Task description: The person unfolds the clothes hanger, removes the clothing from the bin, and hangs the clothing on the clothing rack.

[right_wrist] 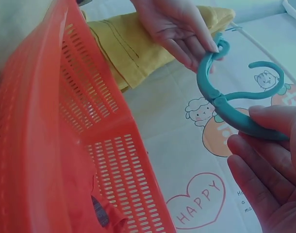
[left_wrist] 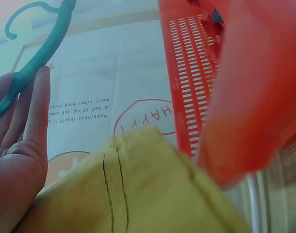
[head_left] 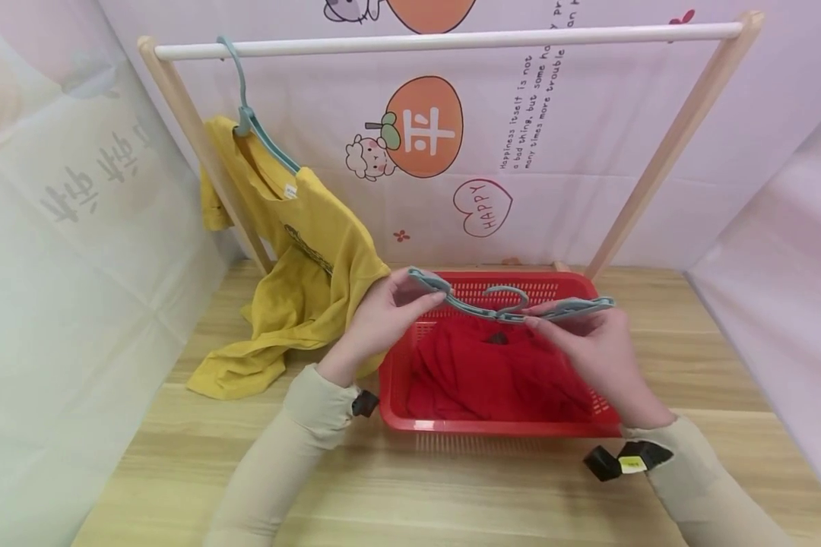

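A teal clothes hanger [head_left: 475,310] is held level above the red basket [head_left: 499,427], its hook up. My left hand [head_left: 381,313] pinches one arm of it between thumb and fingers. The other arm is pinched by my right hand [head_left: 598,353], thumb on the near side, as the right wrist view also shows along the hanger [right_wrist: 235,116]. Below, a red garment [head_left: 492,372] with a dark label at its neck lies in the basket. Close to my left hand hangs a yellow shirt [head_left: 342,243], which fills the lower part of the left wrist view.
A rack with a white rail [head_left: 451,40] and wooden legs [head_left: 677,144] stands behind the basket. Another teal hanger [head_left: 241,76] hooks over its left end and carries the yellow shirt, whose lower part drapes onto the wooden table [head_left: 356,486]. Printed cloth [head_left: 575,213] walls the back and sides.
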A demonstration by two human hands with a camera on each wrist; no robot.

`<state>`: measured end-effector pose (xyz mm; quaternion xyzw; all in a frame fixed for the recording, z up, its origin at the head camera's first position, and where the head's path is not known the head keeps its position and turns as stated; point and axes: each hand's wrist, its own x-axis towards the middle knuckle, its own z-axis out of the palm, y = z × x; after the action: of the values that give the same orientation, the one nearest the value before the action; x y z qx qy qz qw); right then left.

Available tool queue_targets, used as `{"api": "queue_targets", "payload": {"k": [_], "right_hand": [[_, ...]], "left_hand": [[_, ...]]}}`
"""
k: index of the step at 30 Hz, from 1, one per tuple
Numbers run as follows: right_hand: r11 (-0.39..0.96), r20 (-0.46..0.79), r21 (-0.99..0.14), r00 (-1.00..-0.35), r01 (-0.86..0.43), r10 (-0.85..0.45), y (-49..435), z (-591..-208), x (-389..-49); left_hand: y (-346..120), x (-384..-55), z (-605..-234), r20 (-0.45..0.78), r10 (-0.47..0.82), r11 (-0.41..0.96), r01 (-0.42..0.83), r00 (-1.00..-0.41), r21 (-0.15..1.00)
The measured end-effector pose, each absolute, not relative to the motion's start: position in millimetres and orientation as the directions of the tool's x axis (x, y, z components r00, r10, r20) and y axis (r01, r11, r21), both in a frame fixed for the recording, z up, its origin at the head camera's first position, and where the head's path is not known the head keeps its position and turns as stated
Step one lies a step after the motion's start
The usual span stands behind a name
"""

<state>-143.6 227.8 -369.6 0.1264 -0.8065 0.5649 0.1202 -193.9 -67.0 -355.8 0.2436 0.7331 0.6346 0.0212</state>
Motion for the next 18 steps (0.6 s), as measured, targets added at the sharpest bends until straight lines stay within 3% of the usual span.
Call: {"api": "queue_targets", "payload": {"k": [7, 14, 18], "right_hand": [[0.360, 0.325, -0.875, -0.944, -0.324, -0.058, 231.2, -365.4, -143.7], [0.275, 0.370, -0.888, -0.928, -0.368, -0.047, 239.7, -348.8, -144.9], [0.299, 0.343, -0.887, -0.935, -0.353, -0.085, 244.3, -342.9, -143.2]], "left_hand": [[-76.9, -188.1, -359.8, 0.226, 0.357, 0.095, 0.276, -0.906, 0.956], [-93.3, -183.3, -356.3, 0.231, 0.309, 0.115, 0.277, -0.923, 0.954], [-101.8, -180.8, -356.5, 0.263, 0.305, 0.044, 0.289, -0.915, 0.956]]}}
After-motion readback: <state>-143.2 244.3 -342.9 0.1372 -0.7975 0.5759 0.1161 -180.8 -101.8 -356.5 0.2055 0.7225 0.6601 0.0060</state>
